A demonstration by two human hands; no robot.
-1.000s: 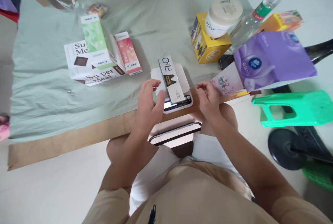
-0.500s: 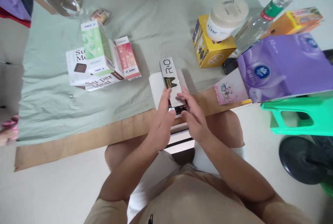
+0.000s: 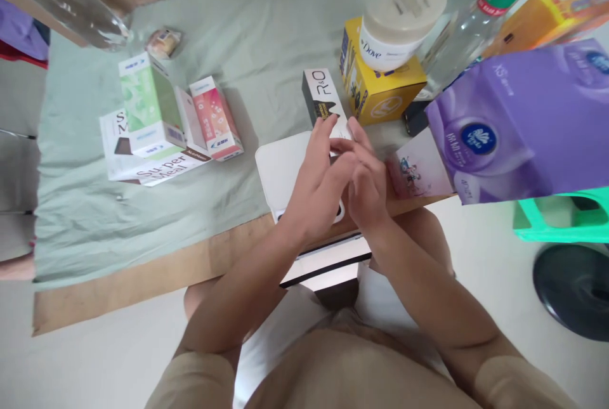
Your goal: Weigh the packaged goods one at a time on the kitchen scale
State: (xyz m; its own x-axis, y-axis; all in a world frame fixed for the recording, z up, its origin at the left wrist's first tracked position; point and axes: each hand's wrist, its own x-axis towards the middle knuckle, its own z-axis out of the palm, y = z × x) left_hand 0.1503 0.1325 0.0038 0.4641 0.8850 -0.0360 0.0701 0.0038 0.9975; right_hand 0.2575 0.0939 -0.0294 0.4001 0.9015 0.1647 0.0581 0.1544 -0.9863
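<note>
Left hand [image 3: 316, 192] and right hand [image 3: 371, 188]: they were two
R&O box [image 3: 326, 96]: there was one
Scale [image 3: 282, 168]: there was one, near
Dove jar [image 3: 398, 23]: there was one, far right
Purple pack [image 3: 528, 127]: one was seen, right

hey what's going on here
A seated person has left hand and right hand over the near end of a long white-and-black cardboard box; their hold is hidden. Left of the box lies a flat white plastic scale, partly hidden by the left hand. To the right, a white plastic jar stands on a yellow cardboard box.
</note>
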